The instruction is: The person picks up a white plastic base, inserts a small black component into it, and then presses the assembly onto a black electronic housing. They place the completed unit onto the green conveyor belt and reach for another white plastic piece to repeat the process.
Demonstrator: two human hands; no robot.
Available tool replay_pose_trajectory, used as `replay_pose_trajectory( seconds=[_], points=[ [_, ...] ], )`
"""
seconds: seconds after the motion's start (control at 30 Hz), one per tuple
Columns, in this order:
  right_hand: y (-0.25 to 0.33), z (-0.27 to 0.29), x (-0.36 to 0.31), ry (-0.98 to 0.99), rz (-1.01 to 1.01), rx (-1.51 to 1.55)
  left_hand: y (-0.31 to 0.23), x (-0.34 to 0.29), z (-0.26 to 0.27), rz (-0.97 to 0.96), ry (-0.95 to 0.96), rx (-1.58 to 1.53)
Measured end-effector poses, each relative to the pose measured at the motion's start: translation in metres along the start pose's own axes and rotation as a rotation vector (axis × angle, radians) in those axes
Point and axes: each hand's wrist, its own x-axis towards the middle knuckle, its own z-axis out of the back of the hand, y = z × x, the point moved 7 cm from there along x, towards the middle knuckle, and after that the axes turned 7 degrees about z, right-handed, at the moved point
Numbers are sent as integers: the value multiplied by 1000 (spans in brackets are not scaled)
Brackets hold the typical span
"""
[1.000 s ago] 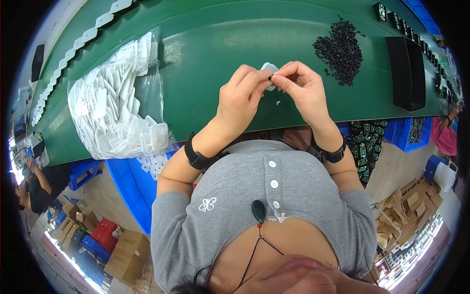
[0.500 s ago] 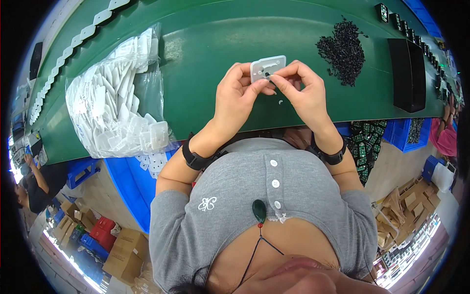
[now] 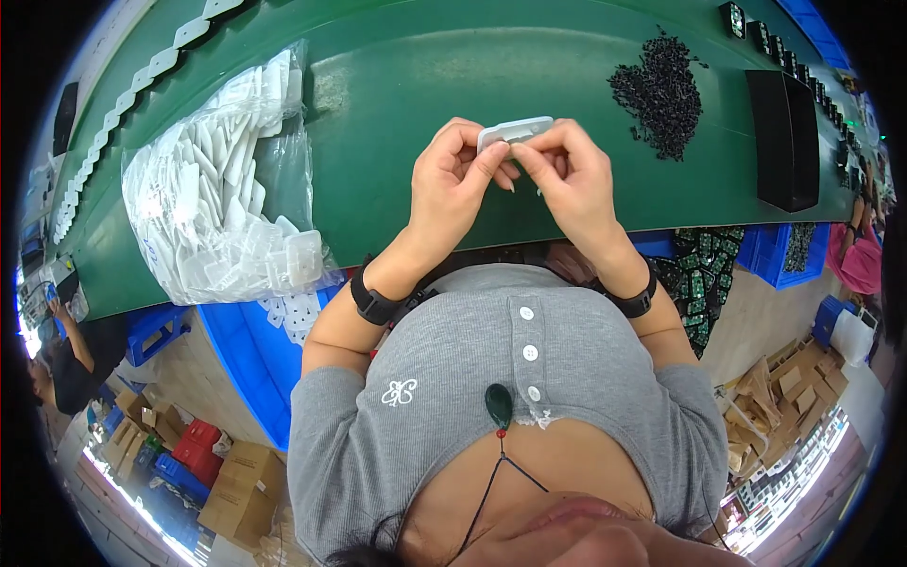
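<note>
Plate (image 3: 516, 128) in left hand (image 3: 450, 180), blue-scrawled bag (image 3: 286, 168)

- Site type: factory assembly workshop.
- Work surface: long green bench (image 3: 406, 208), with a row of white plates (image 3: 162, 63) along its left and a row of black cases (image 3: 761, 38) along its right.
- Bulk parts: clear bag of white pieces (image 3: 203, 180); heap of small black parts (image 3: 658, 94).
- Stock below bench level: blue bin (image 3: 241, 364); green circuit boards (image 3: 704, 293).
- Floor storage: cardboard box (image 3: 236, 491); red crate (image 3: 199, 449).
- Personnel: dark-clothed co-worker (image 3: 90, 367), left; pink-clothed co-worker (image 3: 858, 263), right.
</note>
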Motion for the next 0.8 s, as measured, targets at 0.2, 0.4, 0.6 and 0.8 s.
replay_pose_trajectory(
  seconds=[0.2,0.4,0.6,0.8],
  points=[
    [28,17,5,-85,344,-187,3,-4,3,76,44,-4],
    [-5,0,-5,20,-2,457,4,-4,-3,158,139,88],
    [-40,1,-11,-68,36,413,16,0,2,199,-11,108],
    [-42,161,-93,-998,256,-184,5,32,45,49,-133,488]
  ],
)
